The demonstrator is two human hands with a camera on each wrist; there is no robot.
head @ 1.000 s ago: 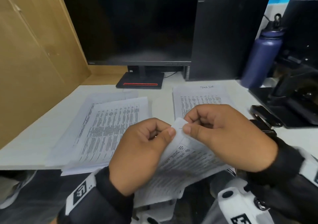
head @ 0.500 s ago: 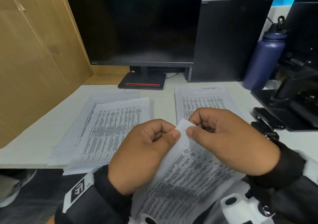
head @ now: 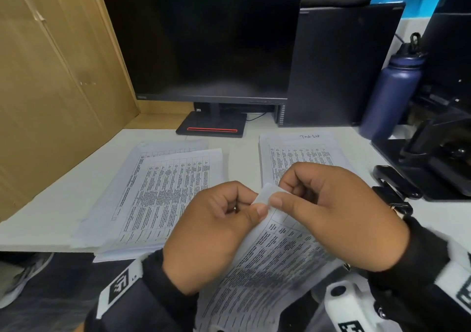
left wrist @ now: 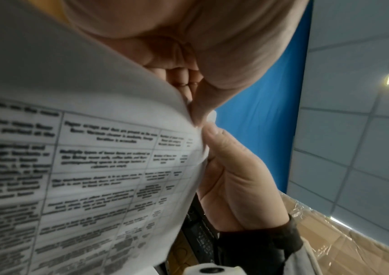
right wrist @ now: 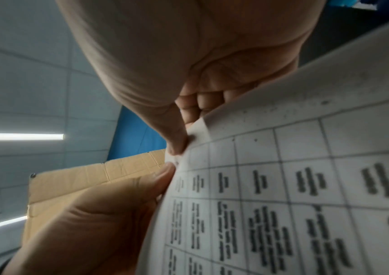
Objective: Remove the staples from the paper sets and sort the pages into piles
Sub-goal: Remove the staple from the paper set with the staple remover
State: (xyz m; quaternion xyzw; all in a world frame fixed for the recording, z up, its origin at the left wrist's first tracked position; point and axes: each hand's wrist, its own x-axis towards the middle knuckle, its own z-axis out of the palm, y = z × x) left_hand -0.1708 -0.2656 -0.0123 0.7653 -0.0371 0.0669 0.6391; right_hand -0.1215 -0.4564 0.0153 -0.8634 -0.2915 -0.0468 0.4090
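Observation:
A stapled set of printed table pages (head: 267, 268) hangs over the desk's near edge toward my lap. Both hands pinch its top corner (head: 267, 194), which curls up between the thumbs. My left hand (head: 254, 204) grips the corner from the left, thumb on top. My right hand (head: 280, 194) grips it from the right. The left wrist view shows the left hand (left wrist: 198, 113) meeting the right thumb on the paper's (left wrist: 94, 167) edge. In the right wrist view my right hand (right wrist: 177, 147) pinches the sheet (right wrist: 282, 186). No staple shows clearly. Two piles lie on the desk: left (head: 163, 199), right (head: 300, 155).
A dark monitor (head: 211, 51) and its stand (head: 211, 127) sit behind the piles, with a black computer case (head: 344, 63) beside them. To the right stand a blue bottle (head: 392, 94) and black desk tools (head: 446, 153). A cardboard panel (head: 51, 102) walls the left side.
Both hands keep their pinch on the corner. The corner has curled up more between the thumbs, and the held set has shifted slightly.

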